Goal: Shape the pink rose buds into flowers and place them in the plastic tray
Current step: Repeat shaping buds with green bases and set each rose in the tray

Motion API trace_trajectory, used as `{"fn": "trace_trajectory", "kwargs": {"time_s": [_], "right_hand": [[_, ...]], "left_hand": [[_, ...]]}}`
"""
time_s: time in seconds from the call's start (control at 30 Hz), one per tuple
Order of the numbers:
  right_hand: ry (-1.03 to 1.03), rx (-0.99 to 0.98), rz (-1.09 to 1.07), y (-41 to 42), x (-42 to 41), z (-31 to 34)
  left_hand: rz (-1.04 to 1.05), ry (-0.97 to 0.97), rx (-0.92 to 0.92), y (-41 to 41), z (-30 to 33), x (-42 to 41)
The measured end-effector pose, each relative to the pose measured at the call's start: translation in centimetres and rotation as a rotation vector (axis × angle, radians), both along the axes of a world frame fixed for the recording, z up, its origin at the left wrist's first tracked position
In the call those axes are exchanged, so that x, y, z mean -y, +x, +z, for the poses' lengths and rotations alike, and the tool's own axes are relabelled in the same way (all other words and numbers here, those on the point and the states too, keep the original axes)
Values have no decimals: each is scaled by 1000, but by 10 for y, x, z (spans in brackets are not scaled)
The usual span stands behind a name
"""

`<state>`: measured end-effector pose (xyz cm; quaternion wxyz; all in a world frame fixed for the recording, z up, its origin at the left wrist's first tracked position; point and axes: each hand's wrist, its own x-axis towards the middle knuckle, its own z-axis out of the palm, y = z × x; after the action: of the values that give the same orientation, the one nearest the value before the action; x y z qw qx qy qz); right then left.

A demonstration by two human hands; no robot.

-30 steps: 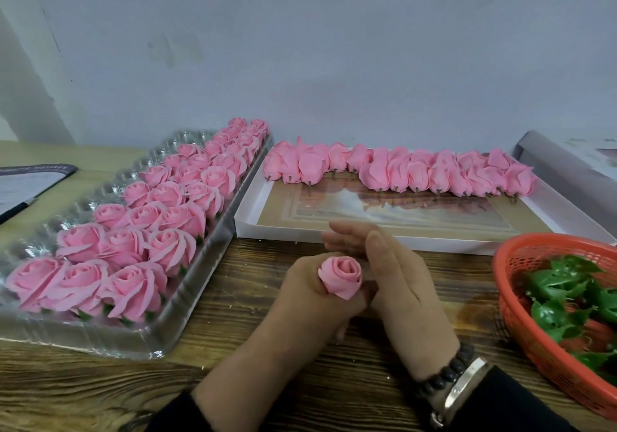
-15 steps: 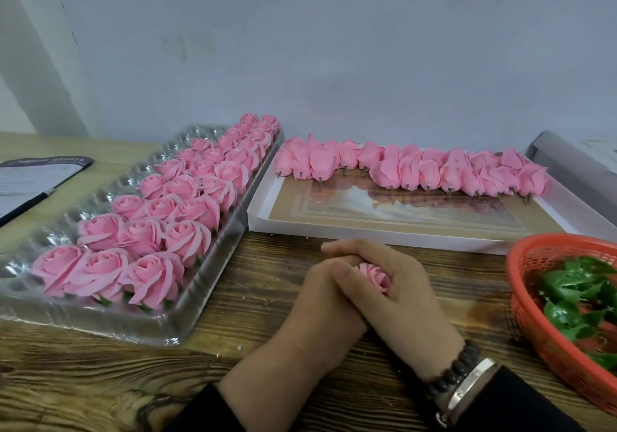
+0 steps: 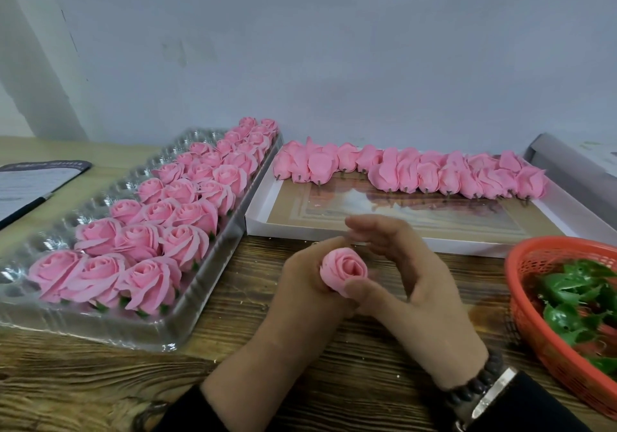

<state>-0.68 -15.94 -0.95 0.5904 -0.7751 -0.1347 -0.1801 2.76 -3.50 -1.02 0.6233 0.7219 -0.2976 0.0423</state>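
We see a wooden table running under everything, with a pale wall behind it. On the left sits a long clear plastic tray, its right-hand rows filled with opened pink roses and its left-hand cups bare. Beside it, to the right, we find a shallow white box with a row of closed pink buds lying along its far edge, stems pointing toward us. At the right edge an orange basket holds green plastic leaves. At the far left lies a dark-edged sheet of paper.

Over the table in front of the box, our left hand grips one pink rose bud from below, fingers curled round its base, the bloom facing up. Our right hand cups it from the right: the thumb touches the outer petal, while the fingers arch, relaxed, just behind it. A dark bead bracelet and a metal band circle that wrist.
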Motion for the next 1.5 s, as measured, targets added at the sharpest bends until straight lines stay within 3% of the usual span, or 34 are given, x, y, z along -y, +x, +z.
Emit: {"fn": "trace_trajectory", "kwargs": {"time_s": [0.13,0.27,0.53,0.73,0.97,1.1,1.27,1.5], "right_hand": [[-79,228,-104,-5,-7,3],[-162,299,-107,-5,-9,3],[-206,29,-59,0,-13,-3],[-151,33,-102,6,-19,-4],[-298,-79,134,11,-9,-4],[-270,-101,113,9,-3,-5],[112,22,-95,10,-3,-9],[-44,45,-145,12,-19,-15]], "left_hand": [[106,85,47,1,0,0],[126,111,52,2,-1,1],[-31,-24,-149,-4,-2,6],[105,108,-21,-4,-12,16],[57,424,68,0,-27,5],[-91,205,-192,-1,-3,1],[204,-65,-227,4,0,3],[268,-454,-438,3,-4,8]]}}
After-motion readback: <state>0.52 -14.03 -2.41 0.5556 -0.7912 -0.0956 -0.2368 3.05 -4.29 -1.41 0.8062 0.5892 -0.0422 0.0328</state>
